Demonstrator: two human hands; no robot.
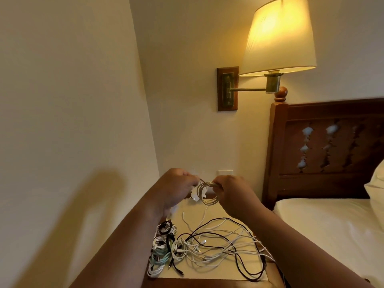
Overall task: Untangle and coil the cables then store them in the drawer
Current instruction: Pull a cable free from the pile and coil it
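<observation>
Left hand [178, 183]: raised above the nightstand, fingers curled, pinching a strand at the top left of the white cable coil [208, 195]; slightly blurred.
Right hand [230, 193]: fingers closed round the coil's right side.
White cable coil: held in the air between both hands, a white charger block [195, 195] hanging at its left.
Tangled cables [220, 246]: white and black, spread loose over the nightstand [207, 274].
Coiled cables [164, 246]: small bundles, white, black and teal, clustered at the top's left edge.
Surroundings: lit wall lamp [278, 36] above, bed [324, 225] to the right.
</observation>
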